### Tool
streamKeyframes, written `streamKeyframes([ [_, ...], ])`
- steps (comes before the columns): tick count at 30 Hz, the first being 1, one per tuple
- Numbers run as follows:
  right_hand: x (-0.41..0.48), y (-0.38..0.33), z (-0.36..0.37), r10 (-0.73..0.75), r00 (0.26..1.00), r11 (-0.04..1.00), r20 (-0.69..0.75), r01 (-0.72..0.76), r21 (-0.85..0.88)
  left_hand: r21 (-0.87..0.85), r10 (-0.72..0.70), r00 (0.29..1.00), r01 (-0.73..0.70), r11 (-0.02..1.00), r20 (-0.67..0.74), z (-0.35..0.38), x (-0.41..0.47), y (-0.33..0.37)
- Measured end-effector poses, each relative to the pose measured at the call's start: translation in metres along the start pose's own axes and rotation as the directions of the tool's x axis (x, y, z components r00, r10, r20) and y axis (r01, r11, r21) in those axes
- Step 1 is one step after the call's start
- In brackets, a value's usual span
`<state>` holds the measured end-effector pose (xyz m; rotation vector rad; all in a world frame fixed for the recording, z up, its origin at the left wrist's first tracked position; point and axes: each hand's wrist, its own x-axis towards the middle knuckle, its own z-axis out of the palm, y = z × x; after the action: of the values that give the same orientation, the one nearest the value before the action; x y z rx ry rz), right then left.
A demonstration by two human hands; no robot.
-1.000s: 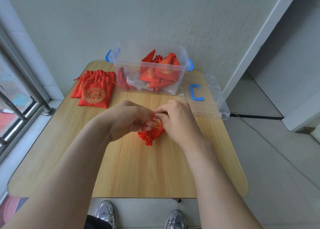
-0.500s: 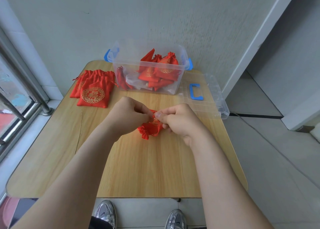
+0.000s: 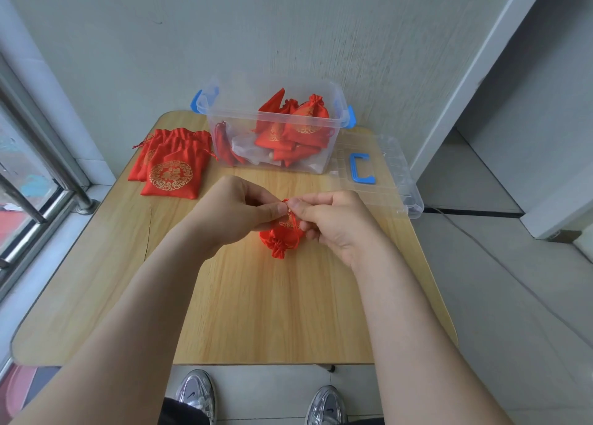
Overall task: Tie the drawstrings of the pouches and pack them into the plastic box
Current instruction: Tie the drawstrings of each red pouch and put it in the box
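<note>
We see the cinched pouch at mid-counter. Just above it, the fingers of the left hand and right hand pinch its drawstring. Behind, the box holds more pouches. A flat pile lies left of the box and the lid right.

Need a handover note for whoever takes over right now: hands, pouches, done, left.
Left hand and right hand: the fingers of both pinch the drawstring of one pouch near the middle of the table.
Plastic box: at the far edge, lid off beside it.
Done: packed pouches lie in the box.
Left: finish this tie, pack it, then do the flat stack left of the box.
</note>
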<state>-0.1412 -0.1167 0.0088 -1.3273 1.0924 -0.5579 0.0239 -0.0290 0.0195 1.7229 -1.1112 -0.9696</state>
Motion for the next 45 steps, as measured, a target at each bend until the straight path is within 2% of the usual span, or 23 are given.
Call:
streamKeyframes([
  [2, 0.000, 0.000, 0.000, 0.014, 1.000, 0.999, 0.021, -0.015, 0.040, 0.047, 0.004, 0.999, -0.002, 0.999, -0.040, 0.001, 0.000, 0.001],
  [4, 0.000, 0.001, 0.000, 0.001, 1.000, 1.000, -0.021, -0.001, -0.028, 0.056, -0.023, 0.995, 0.028, 0.998, -0.098, 0.003, 0.002, 0.001],
  [6, 0.001, 0.001, 0.000, -0.017, 0.996, 0.991, -0.082, 0.006, -0.130, -0.077, -0.094, 0.982, 0.082, 0.994, -0.161, 0.005, 0.006, 0.001],
  [9, 0.004, 0.006, 0.000, -0.037, 0.990, 0.963, -0.137, -0.001, -0.268, -0.347, -0.219, 0.947, 0.128, 0.929, -0.237, 0.004, 0.008, 0.003],
  [12, 0.005, 0.007, 0.001, -0.053, 0.986, 0.893, -0.159, -0.025, -0.450, -0.448, -0.255, 0.922, 0.104, 0.888, -0.292, 0.003, 0.009, 0.001],
  [16, 0.004, 0.008, 0.003, 0.011, 0.987, 0.788, -0.160, -0.107, -0.607, -0.509, -0.303, 0.922, 0.146, 0.849, -0.241, 0.005, 0.012, -0.001],
  [23, -0.009, -0.001, 0.003, 0.051, 0.979, 0.618, -0.197, -0.186, -0.764, -0.284, -0.293, 0.914, 0.213, 0.935, -0.281, 0.000, 0.014, -0.016],
  [29, -0.015, -0.002, 0.005, -0.010, 0.984, 0.530, -0.180, -0.148, -0.835, -0.101, -0.269, 0.918, 0.250, 0.963, -0.291, 0.004, 0.014, -0.019],
  [32, -0.015, 0.000, 0.006, -0.072, 0.985, 0.536, -0.156, -0.094, -0.839, -0.029, -0.254, 0.924, 0.257, 0.966, -0.286, 0.005, 0.013, -0.018],
  [39, -0.019, 0.000, 0.010, -0.123, 0.988, 0.531, -0.092, -0.013, -0.848, 0.274, -0.098, 0.923, 0.210, 0.939, -0.372, 0.001, 0.009, -0.023],
  [42, -0.018, 0.002, 0.012, -0.195, 0.981, 0.529, -0.015, 0.092, -0.844, 0.523, 0.045, 0.969, 0.092, 0.848, -0.243, -0.005, 0.006, -0.020],
  [45, -0.017, 0.005, 0.014, -0.260, 0.964, 0.521, 0.062, 0.194, -0.831, 0.643, 0.054, 0.997, -0.004, 0.766, -0.058, -0.005, 0.000, -0.017],
])
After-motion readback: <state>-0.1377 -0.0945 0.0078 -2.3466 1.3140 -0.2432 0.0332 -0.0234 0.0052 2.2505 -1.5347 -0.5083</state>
